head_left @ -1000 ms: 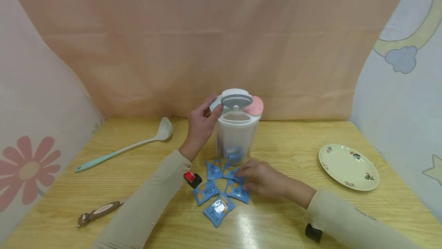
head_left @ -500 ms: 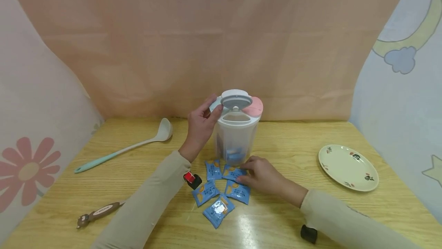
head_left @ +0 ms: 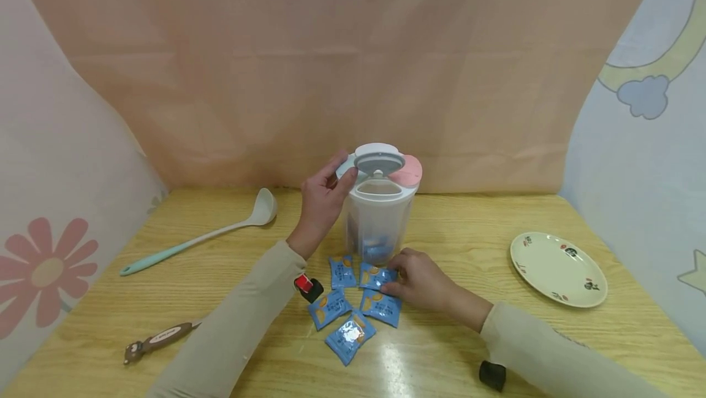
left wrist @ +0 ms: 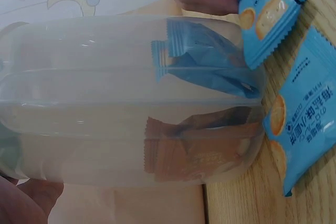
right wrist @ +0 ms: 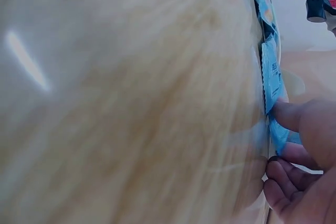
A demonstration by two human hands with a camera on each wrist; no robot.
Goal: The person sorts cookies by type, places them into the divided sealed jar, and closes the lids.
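While five blue packets lay loose on the table (head_left: 165,275) in front of the jar (head_left: 377,220), at least one more blue packet and one brown packet sat inside it, as the left wrist view showed through the clear wall. One ladle (head_left: 204,235) lay off to the left, one small bear-handled tool (head_left: 157,340) lay near the front left edge, and one plate (head_left: 557,268) sat well apart on the right. The right hand (head_left: 421,278) lay low on the table just before the jar, wrist resting down and forearm angled in from the right, and its thumb and fingertips pinched the near edge of one blue packet (head_left: 376,276), the one closest to the jar's base; the right wrist view showed fingers curled against that packet's edge. The other four packets lay beside and below it, fanned out and untouched. The left hand (head_left: 322,199) was raised beside the jar's upper left, fingers curled round the rim and the thumb up at the edge of the flipped-open grey lid (head_left: 378,160).
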